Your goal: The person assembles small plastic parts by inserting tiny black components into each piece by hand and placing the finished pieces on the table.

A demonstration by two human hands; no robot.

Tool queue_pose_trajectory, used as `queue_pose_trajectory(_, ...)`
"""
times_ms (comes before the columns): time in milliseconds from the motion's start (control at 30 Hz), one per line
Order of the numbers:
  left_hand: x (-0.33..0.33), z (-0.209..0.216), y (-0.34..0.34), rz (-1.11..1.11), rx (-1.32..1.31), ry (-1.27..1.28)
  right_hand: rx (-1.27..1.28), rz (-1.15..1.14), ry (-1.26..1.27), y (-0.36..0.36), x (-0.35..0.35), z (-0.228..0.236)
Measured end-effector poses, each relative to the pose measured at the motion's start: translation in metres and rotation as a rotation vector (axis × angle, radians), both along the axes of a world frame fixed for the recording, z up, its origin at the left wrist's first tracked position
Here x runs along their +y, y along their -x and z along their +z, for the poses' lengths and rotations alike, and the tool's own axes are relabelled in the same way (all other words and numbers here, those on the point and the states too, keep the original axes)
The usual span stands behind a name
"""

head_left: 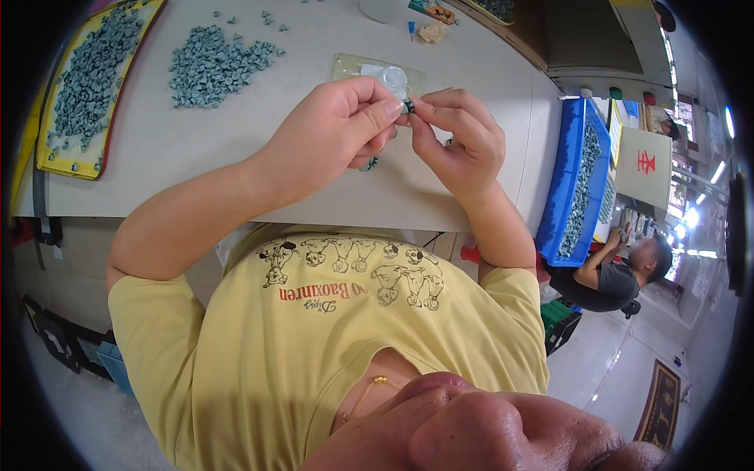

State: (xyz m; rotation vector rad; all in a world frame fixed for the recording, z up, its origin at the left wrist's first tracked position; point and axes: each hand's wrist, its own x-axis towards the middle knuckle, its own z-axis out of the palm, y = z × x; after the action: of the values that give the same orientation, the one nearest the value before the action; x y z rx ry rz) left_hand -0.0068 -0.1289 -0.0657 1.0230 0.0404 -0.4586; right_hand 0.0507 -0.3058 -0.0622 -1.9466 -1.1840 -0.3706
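Note:
Above the near middle of the table, my two hands meet at the fingertips. Between them is a small dark part (408, 106), mostly covered by fingers, so its exact kind is hidden. My left hand (338, 129) is closed, thumb and forefinger pressed at the part's left side. The thumb and forefinger of my right hand (463, 137) pinch it from the right. Just beyond my hands lies a pale translucent mat (345, 64) with a clear round dish (393, 79) on it. Under my left hand, a few small grey-green pieces (371, 164) partly show.
A heap of small grey-green pieces (212, 67) lies left on the table (306, 47). At far left a yellow tray (67, 165) holds more. A blue bin (556, 169) of pieces stands right, near another seated person (601, 282). A blue-tipped item (411, 28) lies at the back.

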Motion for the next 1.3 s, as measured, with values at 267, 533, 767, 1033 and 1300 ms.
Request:
queue_pose_trajectory(267,-0.0052,0.0011,0.0006,0.052,-0.108,-0.114,-0.005,0.006,-0.018,0.0045,-0.0030,0.0016)
queue_pose_trajectory(533,-0.0030,0.0025,-0.0040,-0.017,-0.019,0.013,0.155,-0.026,-0.058,0.0020,-0.0063,0.0008)
queue_pose_trajectory(767,-0.0050,0.0009,-0.0041,-0.006,-0.047,-0.102,0.033,-0.055,0.008,0.0002,-0.0072,0.0014)
queue_pose_trajectory(1033,-0.0087,0.0010,-0.0018,0.005,-0.031,-0.138,0.008,-0.080,0.027,0.0012,-0.0061,-0.0007)
queue_pose_trajectory(1300,-0.0090,-0.0009,-0.0035,0.006,-0.017,-0.111,-0.037,-0.091,0.014,0.0003,-0.0066,-0.0031)
